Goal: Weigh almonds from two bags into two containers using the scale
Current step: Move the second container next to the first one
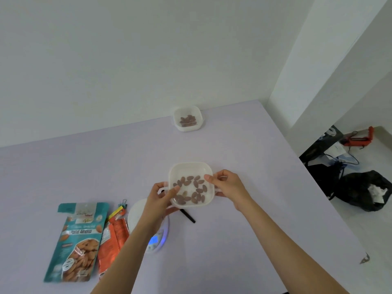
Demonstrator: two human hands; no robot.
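Far left: teal almond bag [77,240] lying flat on the table [254,209], top torn open. Just beside it, an orange bag [113,236], also flat; small clip [123,203] at its top end.

Scale [135,217] next along, partly under the left forearm. Platform bare, display lit blue, reading too small to make out.

Left hand [161,196] grips the near-left corner of a white square container [189,167], thumb over the rim, fingers curled beneath. The container is off the scale, just beyond it, and looks lifted clear of the table. One loose layer of brown almonds [191,187] covers its floor.

Back by the wall, well apart, a second matching container [187,128] sits with a smaller heap of almonds.

Right hand [227,185] holds the right rim, thumb inside, fingers round the outer wall.

Judgement: both portions look weighed out. What is left is probably setting this container down and perhaps closing the bags.
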